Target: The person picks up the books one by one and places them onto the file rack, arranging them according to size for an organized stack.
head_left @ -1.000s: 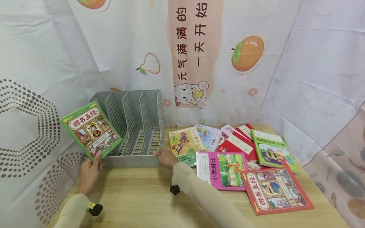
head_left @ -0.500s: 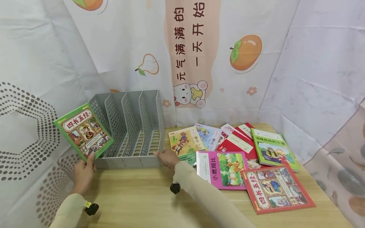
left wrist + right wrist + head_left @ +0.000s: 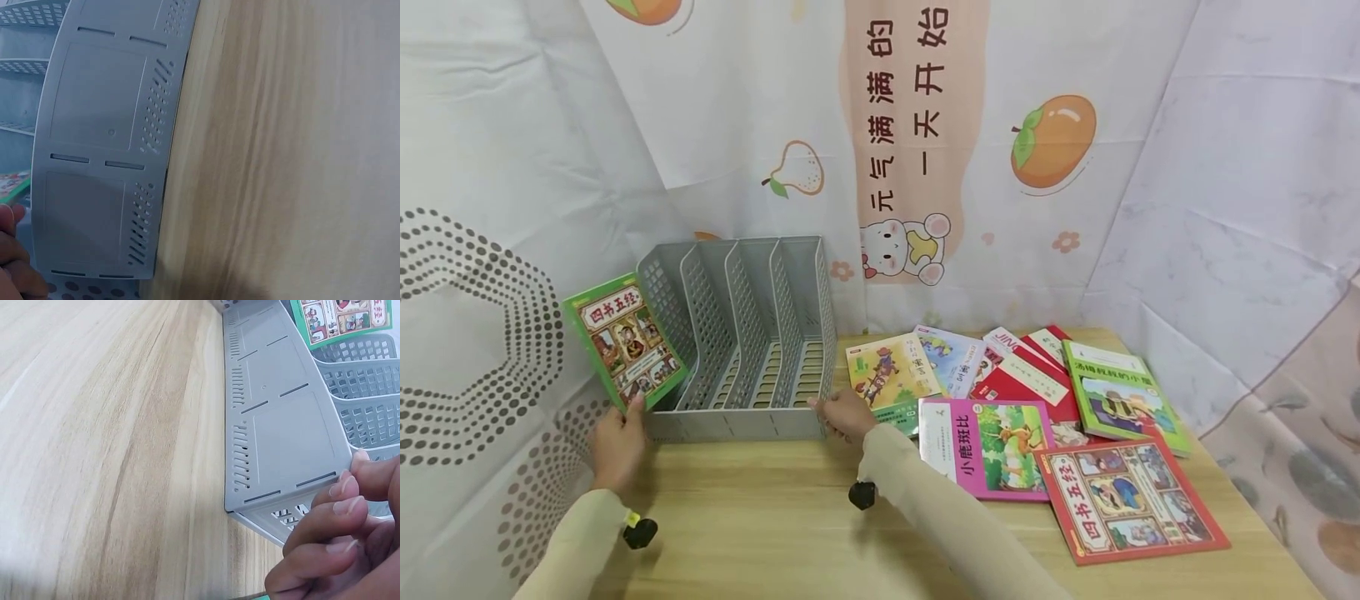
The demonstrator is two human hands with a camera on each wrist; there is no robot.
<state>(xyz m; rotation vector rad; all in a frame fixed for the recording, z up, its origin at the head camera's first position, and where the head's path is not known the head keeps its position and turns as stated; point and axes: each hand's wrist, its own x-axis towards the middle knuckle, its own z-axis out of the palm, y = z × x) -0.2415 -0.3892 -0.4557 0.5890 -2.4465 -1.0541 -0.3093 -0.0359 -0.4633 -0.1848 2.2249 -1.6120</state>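
Note:
My left hand [image 3: 617, 446] pinches the lower edge of a green-bordered picture book [image 3: 628, 340], which leans tilted over the leftmost slot of a grey plastic file rack [image 3: 730, 425]. In the left wrist view only the curled fingers [image 3: 15, 250] and a corner of the book show at the left edge. My right hand [image 3: 844, 414] grips the front right corner of the rack, thumb and forefinger at its rim in the right wrist view. The rack's other slots hold nothing, and their perforated dividers stand upright.
Right of the rack lie several books: a yellow one [image 3: 883, 375], a pink one [image 3: 1000, 450], a red-bordered one [image 3: 1131, 500], a light green one [image 3: 1123, 392] and a red one [image 3: 1026, 379]. Patterned cloth [image 3: 737, 100] hangs behind the wooden table [image 3: 760, 517].
The green book has moved left, then down and slightly back to the right into the leftmost slot area, with my left hand following. My right hand stays at the rack's corner.

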